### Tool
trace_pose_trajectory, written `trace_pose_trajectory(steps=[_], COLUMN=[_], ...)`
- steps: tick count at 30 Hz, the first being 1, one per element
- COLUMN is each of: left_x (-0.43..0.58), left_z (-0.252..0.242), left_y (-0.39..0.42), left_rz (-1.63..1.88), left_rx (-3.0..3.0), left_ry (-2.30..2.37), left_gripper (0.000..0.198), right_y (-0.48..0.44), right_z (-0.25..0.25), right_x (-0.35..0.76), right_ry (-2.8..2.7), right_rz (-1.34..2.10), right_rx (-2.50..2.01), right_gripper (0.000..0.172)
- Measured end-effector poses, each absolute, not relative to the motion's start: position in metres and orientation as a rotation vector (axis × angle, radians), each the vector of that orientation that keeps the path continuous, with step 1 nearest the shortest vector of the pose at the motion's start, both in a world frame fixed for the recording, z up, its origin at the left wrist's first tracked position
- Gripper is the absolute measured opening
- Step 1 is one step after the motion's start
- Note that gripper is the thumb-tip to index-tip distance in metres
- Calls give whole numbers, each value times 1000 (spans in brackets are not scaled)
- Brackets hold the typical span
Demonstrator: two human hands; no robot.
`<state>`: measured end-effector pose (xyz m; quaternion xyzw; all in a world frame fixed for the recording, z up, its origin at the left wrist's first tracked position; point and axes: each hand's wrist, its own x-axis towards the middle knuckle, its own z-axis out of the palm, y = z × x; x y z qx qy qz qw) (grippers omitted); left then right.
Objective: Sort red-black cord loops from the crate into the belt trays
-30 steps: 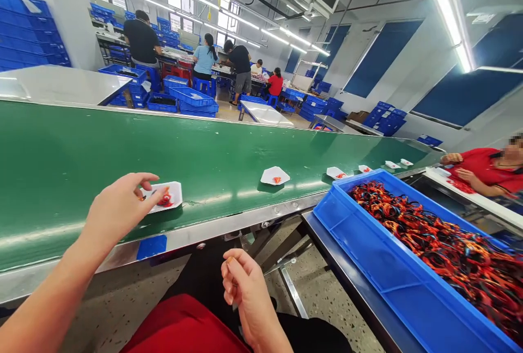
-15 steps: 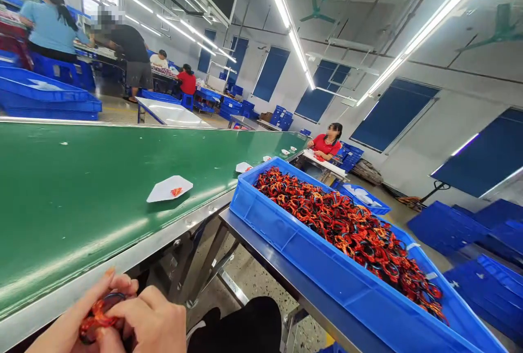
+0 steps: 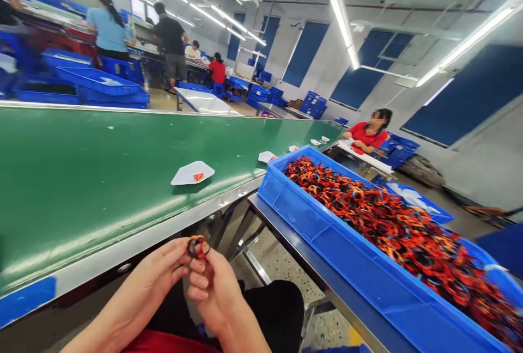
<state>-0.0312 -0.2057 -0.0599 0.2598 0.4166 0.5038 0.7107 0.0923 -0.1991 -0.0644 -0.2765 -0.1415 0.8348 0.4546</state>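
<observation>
A small red, orange and black ring-shaped piece [image 3: 198, 247] is held up between my two hands, above my lap and beside the belt's metal edge. My right hand [image 3: 214, 285] pinches it from the right, its other fingers curled in. From the left, the fingertips of my left hand [image 3: 157, 268] close on the same piece. To the right, a long blue crate [image 3: 327, 244] holds a heap of similar red, orange and black pieces [image 3: 368, 206]. On the green conveyor belt [image 3: 102, 162] ahead lies a white angular tray [image 3: 190, 174] with a small red-orange item in it.
More small white trays [image 3: 267, 157] lie farther along the belt. The crate rests on a metal-edged stand [image 3: 294, 257]. A person in red [image 3: 370, 138] sits beyond it, near a blue bin of white pieces [image 3: 414, 198]. Other people work across the belt at the back left.
My hands have risen and moved right, bringing the ring-shaped piece up between the fingertips. The camera view has turned left, so the belt tray and crate appear farther right.
</observation>
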Motion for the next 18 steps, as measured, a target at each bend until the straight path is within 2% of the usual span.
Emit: trace_pose_trajectory(steps=[4, 12, 15, 18], left_x=[-29, -32, -30, -28], left_z=[-58, -67, -66, -65], left_y=[-210, -209, -209, -210], left_rz=[1092, 1090, 1120, 1187], left_rx=[610, 664, 699, 736], left_ry=[855, 868, 893, 934], left_gripper=[18, 20, 22, 24], right_y=[-200, -201, -201, -204], right_z=[-69, -76, -77, -78], right_x=[95, 95, 94, 94], right_ry=[-155, -133, -292, -656], right_rz=[2171, 2211, 2080, 1782], right_rx=[-602, -552, -667, -851], right_gripper=[20, 20, 21, 25])
